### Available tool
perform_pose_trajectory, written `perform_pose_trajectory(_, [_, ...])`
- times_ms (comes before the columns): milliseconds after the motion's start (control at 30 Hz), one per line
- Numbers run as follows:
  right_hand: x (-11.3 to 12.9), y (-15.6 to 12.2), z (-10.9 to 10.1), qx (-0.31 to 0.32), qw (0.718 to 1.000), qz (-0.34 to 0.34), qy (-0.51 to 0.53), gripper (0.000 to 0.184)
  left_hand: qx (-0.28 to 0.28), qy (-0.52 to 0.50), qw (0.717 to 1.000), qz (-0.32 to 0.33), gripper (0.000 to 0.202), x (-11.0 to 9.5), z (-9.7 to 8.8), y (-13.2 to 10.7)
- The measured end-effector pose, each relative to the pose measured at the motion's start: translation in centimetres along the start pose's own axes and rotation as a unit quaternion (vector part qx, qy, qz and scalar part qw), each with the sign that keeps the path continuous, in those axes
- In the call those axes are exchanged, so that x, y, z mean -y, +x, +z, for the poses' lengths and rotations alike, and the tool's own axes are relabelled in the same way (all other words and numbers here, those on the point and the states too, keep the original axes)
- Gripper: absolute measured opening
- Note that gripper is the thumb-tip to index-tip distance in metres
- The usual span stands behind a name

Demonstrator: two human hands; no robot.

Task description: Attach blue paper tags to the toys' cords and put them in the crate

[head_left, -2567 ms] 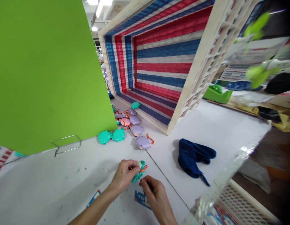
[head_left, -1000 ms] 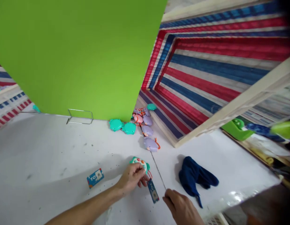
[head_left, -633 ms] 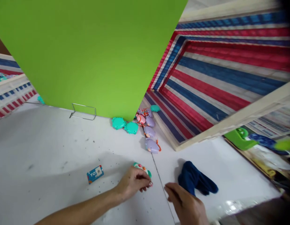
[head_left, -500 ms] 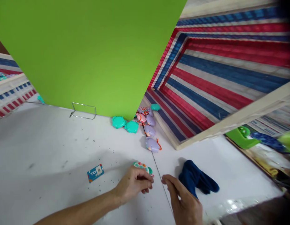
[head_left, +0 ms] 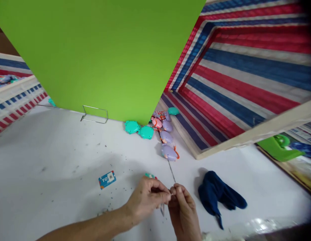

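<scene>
My left hand is closed in a pinch, its fingertips meeting those of my right hand, which is pinched too. A small pale thing shows between the fingertips, too small to name. Just below them hangs a thin greyish loop or strip, blurred. Behind my left hand a small toy with a teal edge and red dots shows only in part; the hand covers the rest. Beyond my hands, purple animal-shaped toys with orange cords lie in a row.
Two teal toys lie by the green panel, near a wire bracket. A blue card lies left. Dark blue cloth is at right, before a striped-lined bin. Black specks dot the white table.
My right hand has come in to the left, and its fingertips now meet my left hand's. The left hand covers more of the dotted toy. The whole view has shifted slightly.
</scene>
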State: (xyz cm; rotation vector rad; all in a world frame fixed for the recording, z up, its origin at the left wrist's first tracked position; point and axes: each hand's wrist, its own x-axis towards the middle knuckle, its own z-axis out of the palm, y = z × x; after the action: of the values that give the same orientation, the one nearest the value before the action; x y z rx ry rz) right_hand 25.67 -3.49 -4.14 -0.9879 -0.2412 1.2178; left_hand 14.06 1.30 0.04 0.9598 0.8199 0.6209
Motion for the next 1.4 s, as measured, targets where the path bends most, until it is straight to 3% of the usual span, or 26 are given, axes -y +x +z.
perform_pose_trajectory(200, [-0.2,-0.6,0.6,0.033,0.999,0.015,-0.004,0.017,-0.005,-0.008,1.000,0.000,0.013,-0.6,-0.1,0.0])
perform_pose_trajectory(700, [-0.6,-0.7,0.1,0.025,0.999,0.012,-0.043,0.010,-0.007,0.027,1.000,-0.014,0.013,-1.2,-0.2,0.0])
perform_pose_trajectory(933, [-0.2,-0.8,0.2,0.052,0.989,-0.068,-0.119,0.007,-0.009,0.047,0.999,0.008,0.012,-1.1,-0.4,-0.2])
perform_pose_trajectory(1100, [-0.2,-0.9,0.4,0.053,0.985,-0.082,-0.141,0.006,-0.010,0.044,0.999,0.009,0.012,-1.0,-0.6,-0.2])
perform_pose_trajectory(1400, [-0.6,-0.9,0.9,0.033,0.996,0.011,-0.080,0.012,-0.017,0.033,0.999,-0.002,0.013,-0.9,-1.0,-0.3])
